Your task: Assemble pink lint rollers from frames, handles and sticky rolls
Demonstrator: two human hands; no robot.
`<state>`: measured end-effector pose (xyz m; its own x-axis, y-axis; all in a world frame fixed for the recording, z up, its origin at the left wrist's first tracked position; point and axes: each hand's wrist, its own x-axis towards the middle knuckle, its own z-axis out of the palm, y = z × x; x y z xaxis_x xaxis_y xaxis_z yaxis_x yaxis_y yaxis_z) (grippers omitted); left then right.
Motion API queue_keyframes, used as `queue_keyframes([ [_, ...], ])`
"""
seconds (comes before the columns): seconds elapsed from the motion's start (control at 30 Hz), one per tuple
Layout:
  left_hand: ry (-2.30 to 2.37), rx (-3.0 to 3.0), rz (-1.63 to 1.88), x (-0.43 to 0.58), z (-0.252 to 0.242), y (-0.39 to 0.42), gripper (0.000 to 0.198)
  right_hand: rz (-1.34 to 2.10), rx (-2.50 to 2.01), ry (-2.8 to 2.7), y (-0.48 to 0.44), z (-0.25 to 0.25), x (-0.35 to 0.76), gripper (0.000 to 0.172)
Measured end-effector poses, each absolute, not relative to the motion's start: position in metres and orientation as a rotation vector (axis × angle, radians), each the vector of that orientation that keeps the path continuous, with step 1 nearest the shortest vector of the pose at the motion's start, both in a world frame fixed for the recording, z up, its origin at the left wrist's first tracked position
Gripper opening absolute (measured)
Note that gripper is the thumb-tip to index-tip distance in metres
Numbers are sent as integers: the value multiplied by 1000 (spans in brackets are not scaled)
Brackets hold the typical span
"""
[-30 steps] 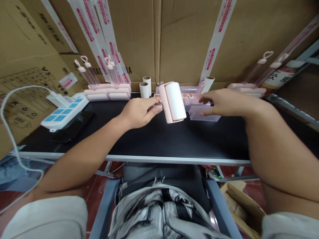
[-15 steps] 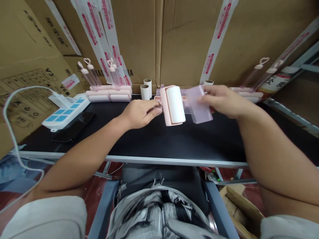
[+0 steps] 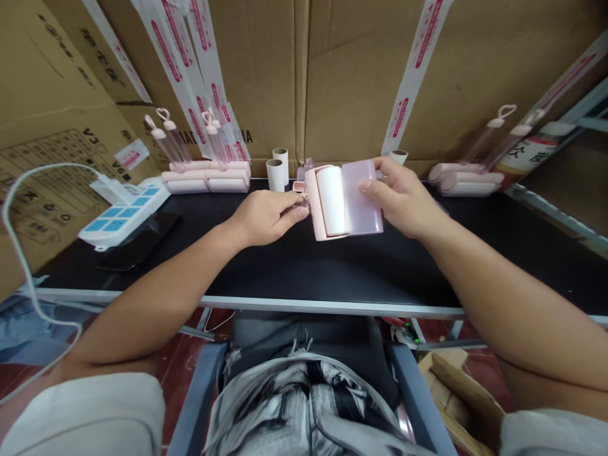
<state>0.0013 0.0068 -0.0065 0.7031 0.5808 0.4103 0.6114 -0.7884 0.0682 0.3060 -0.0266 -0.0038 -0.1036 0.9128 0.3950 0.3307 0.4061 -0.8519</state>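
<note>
Above the black table, a pink lint roller [image 3: 331, 202] with a white sticky roll is gripped near its handle end by my left hand [image 3: 266, 218], fingers pinched together. My right hand [image 3: 403, 197] holds a translucent lilac cover [image 3: 365, 209] between thumb and fingers. The cover's left edge overlaps the right side of the white roll, leaving the roll's left part bare. Behind the roller, other pink and lilac pieces [image 3: 304, 170] are partly hidden.
White cardboard tubes [image 3: 275, 175] stand by the cardboard wall, another tube [image 3: 398, 156] behind my right hand. More lint rollers lie at the back left [image 3: 228, 177] and back right [image 3: 470, 183]. A power strip [image 3: 121, 215] and a black phone [image 3: 141, 242] are on the left.
My right hand has moved left with the lilac cover, bringing it from beside the roller to overlapping the roll. My left hand and the lint roller have stayed nearly still.
</note>
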Motion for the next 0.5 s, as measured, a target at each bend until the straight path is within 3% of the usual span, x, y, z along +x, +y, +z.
queue_keyframes([
  [0.5, -1016, -2832, -546, 6, -9, 3, 51, 774, -1087, -1732, -27, -15, 298, 66],
])
